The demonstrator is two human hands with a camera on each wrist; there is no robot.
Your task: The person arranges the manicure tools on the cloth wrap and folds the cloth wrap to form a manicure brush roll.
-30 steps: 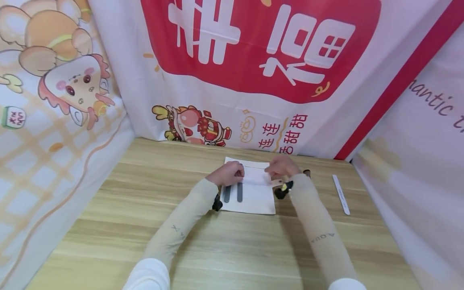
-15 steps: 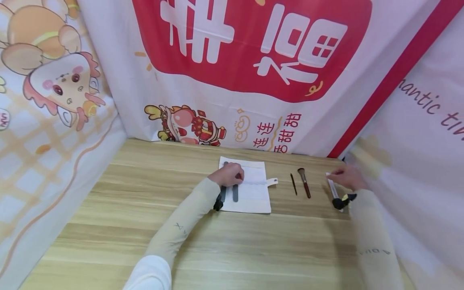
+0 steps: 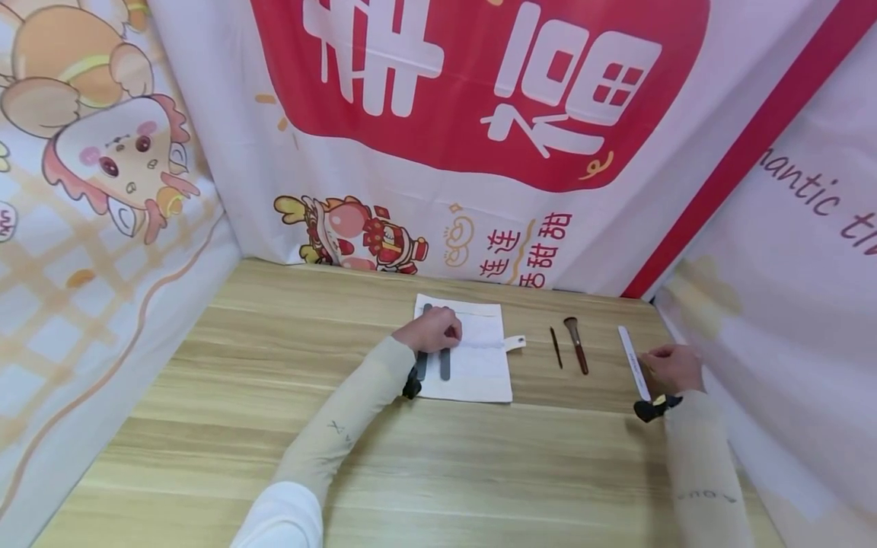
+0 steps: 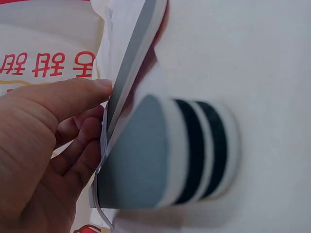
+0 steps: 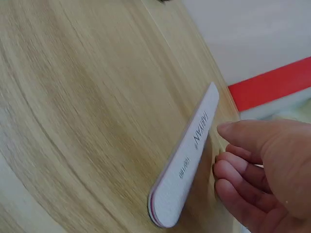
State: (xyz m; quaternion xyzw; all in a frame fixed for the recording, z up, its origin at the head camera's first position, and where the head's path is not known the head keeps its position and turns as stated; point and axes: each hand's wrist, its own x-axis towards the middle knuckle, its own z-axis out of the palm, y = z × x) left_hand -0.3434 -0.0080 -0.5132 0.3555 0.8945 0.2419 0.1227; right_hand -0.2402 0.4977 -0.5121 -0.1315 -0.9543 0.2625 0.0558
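The white pouch (image 3: 481, 377) lies spread flat on the table (image 3: 473, 479), its snap strap (image 3: 515, 343) sticking out from its right edge. At the pouch's left part, the person's left hand (image 3: 432, 329) pinches a thin white edge of it between thumb and fingers, near two grey files, the left one (image 3: 422, 367) and the right one (image 3: 445, 364), which lie lengthwise on the pouch. To the right of the pouch, past the strap, come a slim dark stick (image 3: 556, 348) and a brush (image 3: 577, 347); furthest right of it lies a white file (image 5: 187, 160) with dark lettering (the grit mark looks like 100/180). The right hand (image 3: 674, 367) is on the side of that file away from the pouch, its fingers loosely bent and grasping nothing; whether the thumb tip touches the file's edge cannot be told.

The white file should prove light and stiff, with a slightly rough face that is unlikely to slip; a pinch across its long edges near the middle would suit it. The pouch looks soft and likely to fold or shift, so it is best held by an edge
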